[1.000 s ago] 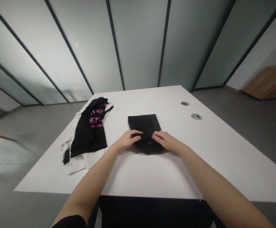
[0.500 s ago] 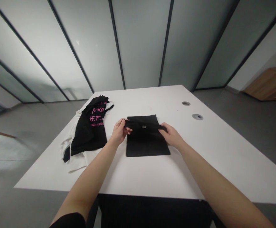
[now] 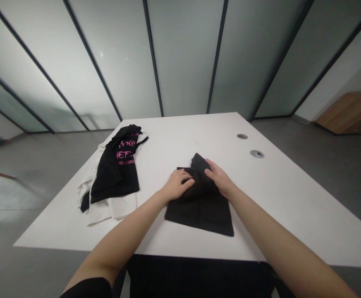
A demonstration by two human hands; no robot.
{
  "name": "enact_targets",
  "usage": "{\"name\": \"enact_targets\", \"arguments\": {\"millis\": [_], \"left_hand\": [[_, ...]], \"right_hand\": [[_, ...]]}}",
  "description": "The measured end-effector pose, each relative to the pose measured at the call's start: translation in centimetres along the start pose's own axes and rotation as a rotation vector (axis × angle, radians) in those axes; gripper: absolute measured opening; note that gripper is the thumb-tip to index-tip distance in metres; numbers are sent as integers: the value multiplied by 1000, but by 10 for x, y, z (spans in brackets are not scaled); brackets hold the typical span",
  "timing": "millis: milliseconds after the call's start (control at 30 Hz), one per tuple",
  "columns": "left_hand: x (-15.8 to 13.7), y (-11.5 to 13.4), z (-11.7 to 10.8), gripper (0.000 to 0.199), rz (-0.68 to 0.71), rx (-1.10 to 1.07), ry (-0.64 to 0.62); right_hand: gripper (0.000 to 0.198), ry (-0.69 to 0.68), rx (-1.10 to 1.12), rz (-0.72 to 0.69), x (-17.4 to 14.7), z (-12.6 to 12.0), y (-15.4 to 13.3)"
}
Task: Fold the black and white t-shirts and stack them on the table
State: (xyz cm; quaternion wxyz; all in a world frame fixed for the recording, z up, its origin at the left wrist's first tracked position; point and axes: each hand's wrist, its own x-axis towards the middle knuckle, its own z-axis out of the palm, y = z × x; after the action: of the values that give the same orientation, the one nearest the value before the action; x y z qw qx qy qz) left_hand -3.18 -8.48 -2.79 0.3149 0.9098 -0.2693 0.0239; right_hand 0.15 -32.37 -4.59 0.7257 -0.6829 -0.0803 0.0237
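A folded black cloth (image 3: 200, 213), rumpled in its upper half, lies on the table in front of me. Its lower edge is slanted and flat on the surface. My left hand (image 3: 178, 184) lies on its upper left part, with fingers stretched over the fabric. At the upper right, my right hand (image 3: 219, 176) grips a raised fold between thumb and fingers; the fingertips are partly hidden by the cloth. Left of my arms lies a pile of clothes, with a black garment with pink lettering (image 3: 118, 174) on top of white cloth (image 3: 123, 207).
The white table (image 3: 174, 136) has two round cable grommets, a farther one (image 3: 242, 136) and a nearer one (image 3: 257, 154), on its right side. Frosted glass panels (image 3: 183, 58) stand behind it. A wooden piece of furniture (image 3: 347, 109) stands at the far right.
The strip with a small label, stretched between my hands earlier, is no longer visible. The cloth has shifted toward me and turned slightly, its upper part now bunched. My left hand has moved right.
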Motion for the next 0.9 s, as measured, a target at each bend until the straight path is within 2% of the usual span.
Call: {"name": "enact_targets", "arguments": {"millis": [67,100,167,233,267,333,433,533,633,667,733,833,900], "left_hand": [[-2,8,0,55,32,-4,-37],[-3,12,2,67,39,-8,-38],[-5,19,8,92,35,-38,-4],[-4,26,14,97,11,-108,60],[-3,28,17,91,-8,-155,95],[1,28,17,65,-54,-278,151],[7,20,7,34,-173,-557,211],[9,9,-19,37,-364,-980,383],[2,4,-63,38,-476,-1288,595],[-4,6,-81,34,-463,-1322,663],[-19,17,-116,34,-340,-1324,843],[-45,52,-158,49,-118,-1231,1144],[-61,79,-175,59,-15,-1132,1388]], "right_hand": [[72,-77,-65,-63,-6,7,-3],[68,-99,-48,-69,-9,10,-5],[54,-112,73,-49,-14,14,-12],[45,-106,247,-4,-16,15,-18],[43,-105,326,23,-16,13,-20],[41,-101,442,77,-14,8,-23],[40,-33,536,122,-9,1,-24],[40,34,561,119,-5,-3,-24],[40,12,517,142,-6,-2,-25],[40,4,492,158,-7,-1,-26],[37,-5,440,184,-10,2,-26],[39,-44,356,178,-16,9,-26],[42,-88,286,156,-20,12,-27]]}}
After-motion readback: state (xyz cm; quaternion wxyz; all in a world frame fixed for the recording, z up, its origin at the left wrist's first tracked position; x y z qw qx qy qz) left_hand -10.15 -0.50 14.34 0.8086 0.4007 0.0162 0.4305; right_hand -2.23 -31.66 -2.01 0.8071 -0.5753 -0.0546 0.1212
